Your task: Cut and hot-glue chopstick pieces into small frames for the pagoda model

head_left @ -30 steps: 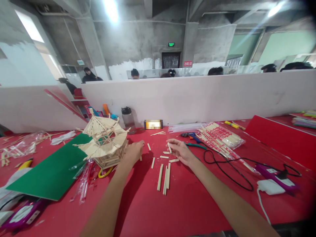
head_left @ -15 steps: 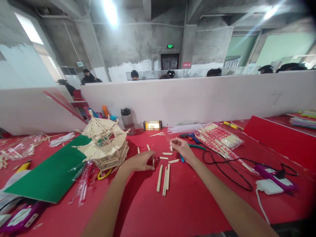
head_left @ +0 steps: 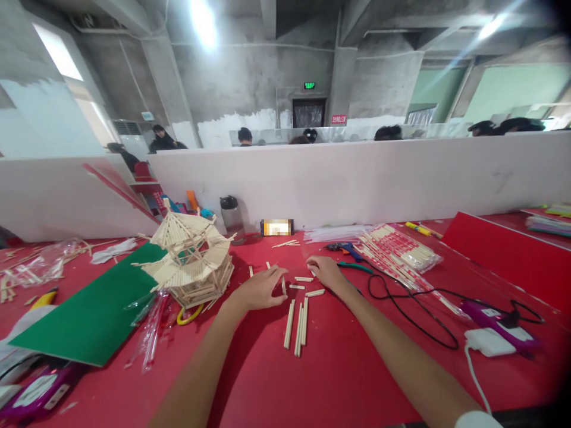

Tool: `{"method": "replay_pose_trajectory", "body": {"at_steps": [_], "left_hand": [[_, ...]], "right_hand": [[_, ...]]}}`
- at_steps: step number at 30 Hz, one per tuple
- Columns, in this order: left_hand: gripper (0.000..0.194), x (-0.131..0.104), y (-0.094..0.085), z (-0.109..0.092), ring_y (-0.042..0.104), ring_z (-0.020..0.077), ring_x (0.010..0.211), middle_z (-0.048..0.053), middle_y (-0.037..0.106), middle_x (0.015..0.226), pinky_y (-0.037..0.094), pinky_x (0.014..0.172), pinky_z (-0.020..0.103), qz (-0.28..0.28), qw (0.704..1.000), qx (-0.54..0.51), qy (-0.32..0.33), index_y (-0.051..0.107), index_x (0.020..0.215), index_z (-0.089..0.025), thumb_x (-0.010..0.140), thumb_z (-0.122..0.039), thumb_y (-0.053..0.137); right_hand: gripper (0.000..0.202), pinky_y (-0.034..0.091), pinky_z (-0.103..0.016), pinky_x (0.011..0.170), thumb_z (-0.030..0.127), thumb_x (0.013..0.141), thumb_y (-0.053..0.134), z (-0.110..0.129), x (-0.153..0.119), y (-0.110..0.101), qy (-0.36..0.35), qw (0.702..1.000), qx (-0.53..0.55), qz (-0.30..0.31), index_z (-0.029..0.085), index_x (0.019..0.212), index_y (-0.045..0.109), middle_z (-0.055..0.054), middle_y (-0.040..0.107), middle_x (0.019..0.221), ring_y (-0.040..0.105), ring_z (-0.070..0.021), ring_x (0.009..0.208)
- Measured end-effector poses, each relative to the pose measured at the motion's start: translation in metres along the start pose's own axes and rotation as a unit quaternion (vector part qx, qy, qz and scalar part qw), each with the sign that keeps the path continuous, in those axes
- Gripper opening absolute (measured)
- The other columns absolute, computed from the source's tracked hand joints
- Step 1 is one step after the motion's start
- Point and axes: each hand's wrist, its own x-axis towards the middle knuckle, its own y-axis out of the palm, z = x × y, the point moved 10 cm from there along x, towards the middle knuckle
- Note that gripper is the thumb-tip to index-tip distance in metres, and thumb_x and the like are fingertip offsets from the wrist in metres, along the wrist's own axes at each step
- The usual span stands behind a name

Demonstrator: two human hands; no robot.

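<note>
My left hand (head_left: 263, 290) pinches a short stick (head_left: 284, 286), probably light, stiff and snappable, best gripped mid-length; my right hand's (head_left: 328, 272) grip I can't tell.

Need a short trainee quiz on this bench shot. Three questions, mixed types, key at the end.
1. True or false: the right hand is nearer than the left hand to the red-and-white packs of sticks.

2. Multiple choice: what colour is the large flat board on the left part of the table?
A) blue
B) green
C) yellow

3. Short answer: what shows between the left hand's thumb and fingers?

Key:
1. True.
2. B.
3. A short pale stick.
</note>
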Motion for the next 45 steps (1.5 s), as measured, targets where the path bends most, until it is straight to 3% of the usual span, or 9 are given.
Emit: {"method": "replay_pose_trajectory", "body": {"at_steps": [4, 7, 11, 15, 21, 29, 34, 40, 45], "left_hand": [[0.06, 0.001, 0.0, -0.002, 0.055, 0.0297, 0.124, 0.012, 0.054, 0.138, 0.042, 0.105, 0.04, -0.005, 1.0, 0.001, 0.002, 0.04, 0.141, -0.022, 0.087, -0.041, 0.061], [0.06, 0.002, -0.004, -0.002, 0.054, 0.0292, 0.125, 0.012, 0.052, 0.138, 0.043, 0.105, 0.04, -0.02, 1.0, 0.0, -0.008, 0.039, 0.142, -0.023, 0.089, -0.039, 0.06], [0.062, 0.005, -0.01, -0.004, 0.053, 0.0297, 0.125, 0.013, 0.051, 0.136, 0.043, 0.105, 0.043, -0.063, 0.998, -0.001, -0.013, 0.034, 0.146, -0.023, 0.092, -0.041, 0.056], [0.063, 0.007, -0.015, -0.012, 0.05, 0.0304, 0.128, 0.016, 0.048, 0.139, 0.042, 0.107, 0.046, -0.116, 0.993, -0.002, 0.009, 0.029, 0.15, -0.021, 0.095, -0.041, 0.052], [0.063, 0.006, -0.017, -0.024, 0.045, 0.0302, 0.133, 0.016, 0.046, 0.141, 0.039, 0.111, 0.048, -0.147, 0.988, -0.018, 0.044, 0.027, 0.151, -0.021, 0.096, -0.04, 0.05], [0.068, 0.007, -0.018, -0.029, 0.043, 0.0296, 0.135, 0.016, 0.042, 0.144, 0.038, 0.113, 0.047, -0.151, 0.984, -0.081, 0.049, 0.025, 0.153, -0.022, 0.095, -0.046, 0.052], [0.066, 0.008, -0.018, -0.025, 0.056, 0.0248, 0.116, 0.014, 0.048, 0.135, 0.046, 0.104, 0.042, -0.154, 0.972, -0.175, 0.039, 0.033, 0.147, -0.022, 0.092, -0.046, 0.06], [0.067, 0.009, -0.013, -0.019, 0.058, 0.022, 0.106, 0.01, 0.052, 0.122, 0.048, 0.099, 0.04, -0.165, 0.956, -0.241, 0.04, 0.034, 0.142, -0.024, 0.087, -0.04, 0.068], [0.058, 0.008, -0.014, -0.021, 0.058, 0.021, 0.103, 0.008, 0.053, 0.118, 0.049, 0.096, 0.039, -0.174, 0.955, -0.232, 0.055, 0.038, 0.137, -0.023, 0.089, -0.038, 0.065]], "right_hand": [[0.016, 0.046, -0.034, 0.089, 0.017, 0.086, 0.061, 0.003, 0.001, -0.002, 0.001, 1.0, -0.019, 0.002, 0.018, 0.092, 0.076, -0.013, 0.075, 0.1, 0.068, -0.0262, 0.096], [0.021, 0.045, -0.035, 0.092, 0.016, 0.09, 0.054, 0.007, 0.001, -0.015, 0.0, 1.0, -0.021, -0.019, 0.017, 0.096, 0.074, -0.014, 0.073, 0.106, 0.066, -0.0257, 0.101], [0.021, 0.049, -0.035, 0.086, 0.025, 0.091, 0.055, 0.023, -0.006, -0.03, -0.015, 0.992, 0.118, -0.037, 0.02, 0.105, 0.07, -0.009, 0.075, 0.099, 0.068, -0.0227, 0.091], [0.031, 0.051, -0.03, 0.065, 0.039, 0.086, 0.064, 0.047, -0.023, 0.001, 0.015, 0.943, 0.326, 0.07, 0.018, 0.108, 0.067, -0.004, 0.073, 0.077, 0.067, -0.0198, 0.069], [0.026, 0.051, -0.027, 0.058, 0.039, 0.073, 0.075, 0.056, -0.033, 0.022, 0.074, 0.895, 0.437, 0.061, 0.018, 0.087, 0.068, -0.001, 0.068, 0.071, 0.064, -0.0168, 0.063], [0.026, 0.05, -0.026, 0.06, 0.037, 0.07, 0.079, 0.065, -0.034, 0.015, 0.075, 0.857, 0.505, 0.075, 0.017, 0.08, 0.067, 0.0, 0.067, 0.072, 0.063, -0.0147, 0.063], [0.033, 0.051, -0.026, 0.064, 0.042, 0.071, 0.081, 0.071, -0.039, 0.015, 0.081, 0.824, 0.55, 0.108, 0.017, 0.086, 0.067, 0.001, 0.066, 0.072, 0.065, -0.013, 0.062], [0.033, 0.052, -0.027, 0.068, 0.041, 0.071, 0.083, 0.072, -0.04, 0.022, 0.085, 0.775, 0.61, 0.141, 0.017, 0.089, 0.068, -0.001, 0.069, 0.078, 0.065, -0.0123, 0.064], [0.033, 0.049, -0.025, 0.067, 0.038, 0.069, 0.085, 0.075, -0.042, 0.022, 0.088, 0.767, 0.617, 0.15, 0.017, 0.089, 0.07, 0.0, 0.067, 0.076, 0.064, -0.0112, 0.064]]}}
